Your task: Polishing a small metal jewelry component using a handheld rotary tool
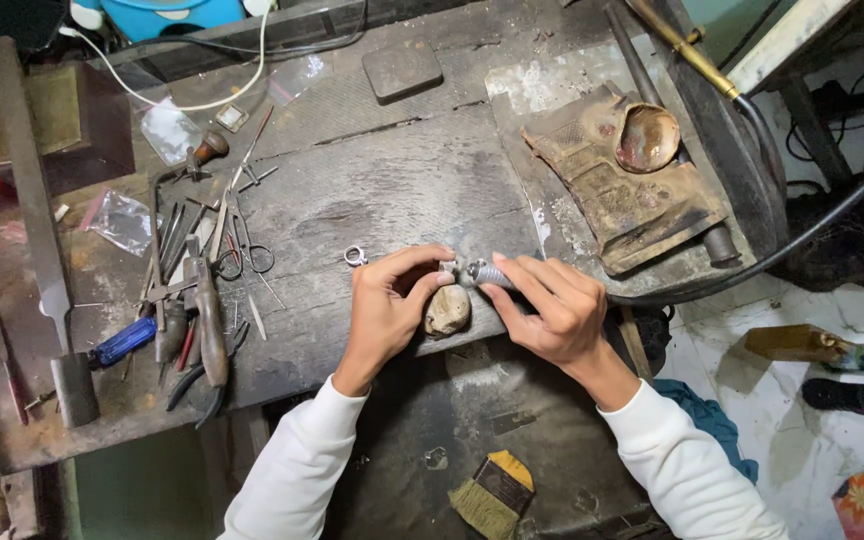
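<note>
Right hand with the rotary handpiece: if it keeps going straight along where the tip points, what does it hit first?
The right hand aims its handpiece leftward, so it likely meets the small metal piece pinched in the left hand. They look almost touching; depth is unclear.

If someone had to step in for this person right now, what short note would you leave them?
Left hand: fingertips pinch a small metal piece at the front edge of the workbench.
Right hand: grips a ribbed metal handpiece, its tip at that piece.
Both meet just above a rounded peg jutting from the bench edge.
A small ring lies on the bench, left of the hands. Pliers, scissors and files lie further left, untouched.
Done: piece and tool brought together. How far the work on the piece has got is too small to tell.
</note>
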